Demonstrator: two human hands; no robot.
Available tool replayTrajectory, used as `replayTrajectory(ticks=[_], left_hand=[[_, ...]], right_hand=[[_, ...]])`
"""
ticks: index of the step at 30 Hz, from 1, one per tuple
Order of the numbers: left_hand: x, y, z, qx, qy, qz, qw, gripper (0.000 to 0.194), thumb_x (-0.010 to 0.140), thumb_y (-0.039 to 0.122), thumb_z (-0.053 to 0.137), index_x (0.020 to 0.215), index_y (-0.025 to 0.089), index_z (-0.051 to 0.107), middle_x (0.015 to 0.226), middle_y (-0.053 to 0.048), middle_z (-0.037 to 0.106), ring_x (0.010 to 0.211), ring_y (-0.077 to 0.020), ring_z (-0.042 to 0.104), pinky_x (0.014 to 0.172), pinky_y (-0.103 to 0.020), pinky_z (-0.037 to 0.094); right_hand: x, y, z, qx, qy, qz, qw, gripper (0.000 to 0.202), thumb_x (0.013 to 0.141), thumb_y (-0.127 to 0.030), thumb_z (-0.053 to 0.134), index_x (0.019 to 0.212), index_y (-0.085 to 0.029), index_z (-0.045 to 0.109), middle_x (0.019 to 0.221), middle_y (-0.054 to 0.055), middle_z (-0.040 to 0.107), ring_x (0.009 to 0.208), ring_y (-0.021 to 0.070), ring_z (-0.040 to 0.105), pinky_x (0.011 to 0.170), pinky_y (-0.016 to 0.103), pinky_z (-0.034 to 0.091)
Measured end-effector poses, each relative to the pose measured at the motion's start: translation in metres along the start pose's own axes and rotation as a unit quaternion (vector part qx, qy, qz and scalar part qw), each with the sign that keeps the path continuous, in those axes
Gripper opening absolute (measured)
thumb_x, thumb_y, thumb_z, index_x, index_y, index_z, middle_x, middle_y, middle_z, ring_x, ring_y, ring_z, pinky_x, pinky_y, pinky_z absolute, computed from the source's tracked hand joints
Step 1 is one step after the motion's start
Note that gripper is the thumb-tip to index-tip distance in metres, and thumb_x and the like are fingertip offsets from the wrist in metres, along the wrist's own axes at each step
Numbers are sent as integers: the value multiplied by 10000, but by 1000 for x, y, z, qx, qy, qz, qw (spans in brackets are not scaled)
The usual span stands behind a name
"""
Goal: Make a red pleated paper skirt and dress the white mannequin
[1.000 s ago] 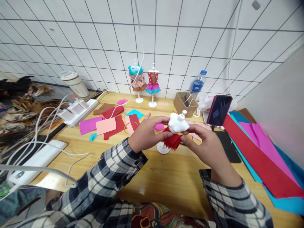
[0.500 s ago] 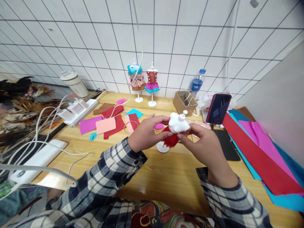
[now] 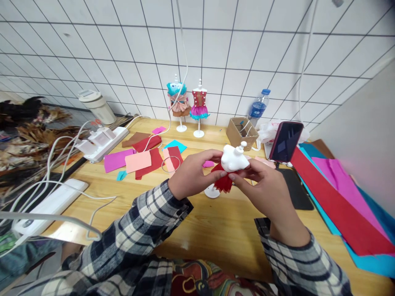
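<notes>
A small white dress form [image 3: 233, 159] leans toward me above the table, its round base [image 3: 212, 192] below. Red crepe paper [image 3: 222, 183] hangs around its waist like a pleated skirt. My left hand [image 3: 197, 172] grips the left side, its thumb pressing the top edge of the red paper and its fingers behind the form. On the other side, my right hand [image 3: 265, 185] pinches the paper at the waist with thumb and fingers. Both hands are closed. The back of the form and some fingertips are hidden.
Two dressed mini forms [image 3: 200, 105] stand by the tiled wall. Coloured paper pieces [image 3: 138, 161] lie to the left, near a power strip [image 3: 106, 144]. At the right are a cardboard box [image 3: 242, 133], a water bottle [image 3: 259, 107], a phone [image 3: 286, 142] and long paper sheets [image 3: 336, 201].
The hands keep their hold on the form and red paper, with only a tiny shift. The red skirt looks slightly more spread, and the whole view has moved a little.
</notes>
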State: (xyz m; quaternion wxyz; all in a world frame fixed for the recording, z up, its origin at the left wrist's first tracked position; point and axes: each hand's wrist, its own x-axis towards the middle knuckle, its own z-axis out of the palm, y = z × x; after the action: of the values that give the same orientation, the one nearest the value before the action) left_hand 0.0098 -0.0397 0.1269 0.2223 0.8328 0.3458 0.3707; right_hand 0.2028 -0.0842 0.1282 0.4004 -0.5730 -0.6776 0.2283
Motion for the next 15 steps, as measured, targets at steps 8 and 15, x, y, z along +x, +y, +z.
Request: replayTrajectory(ticks=[8,15], left_hand=[[1,-3,-2,-11,-2,-26,1000,347,813,251,703,1144,178,627,1117,-59,714,1002,-177,676,891,-295,543],[1,-1,-2,-2,-6,-30,1000,357,808,250,706,1149,179,627,1107,-64,717,996,-185,679,880,-307,551]], right_hand=[[-6,19,-2,165,-71,35,983,231,769,-342,729,936,-198,658,867,54,732,784,193,713,740,331,594],[-8,23,8,209,-70,57,974,190,769,-345,716,862,-189,660,794,49,726,707,175,688,621,292,577]])
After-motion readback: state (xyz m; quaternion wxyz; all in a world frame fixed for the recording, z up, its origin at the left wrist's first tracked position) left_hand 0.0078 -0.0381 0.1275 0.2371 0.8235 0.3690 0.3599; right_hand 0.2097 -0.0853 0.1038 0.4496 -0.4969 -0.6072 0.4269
